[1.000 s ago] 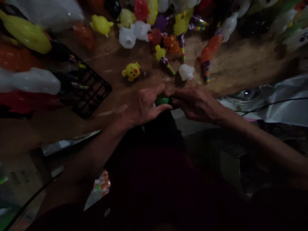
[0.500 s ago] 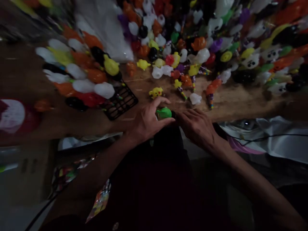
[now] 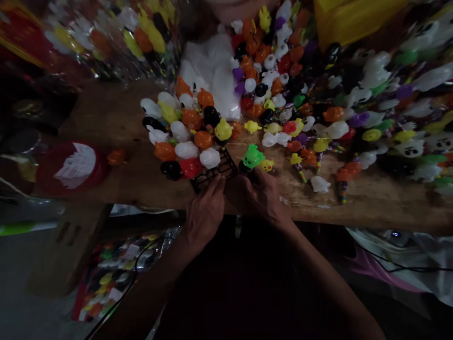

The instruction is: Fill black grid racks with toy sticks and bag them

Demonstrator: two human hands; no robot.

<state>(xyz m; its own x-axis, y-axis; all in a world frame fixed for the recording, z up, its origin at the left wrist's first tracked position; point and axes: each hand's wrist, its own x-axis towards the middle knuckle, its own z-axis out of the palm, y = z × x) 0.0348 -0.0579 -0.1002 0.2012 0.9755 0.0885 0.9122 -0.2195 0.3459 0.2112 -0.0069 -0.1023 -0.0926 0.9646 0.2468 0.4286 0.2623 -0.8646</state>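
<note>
At the left hand (image 3: 206,215), a black rack (image 3: 223,165) holds colourful toys (image 3: 180,131).

Green toy (image 3: 252,156) glossy, smooth plastic; grid tray (image 3: 232,161) matt black plastic; table (image 3: 385,205) worn, bare wood; white bag (image 3: 212,63) thin, shiny plastic
</note>
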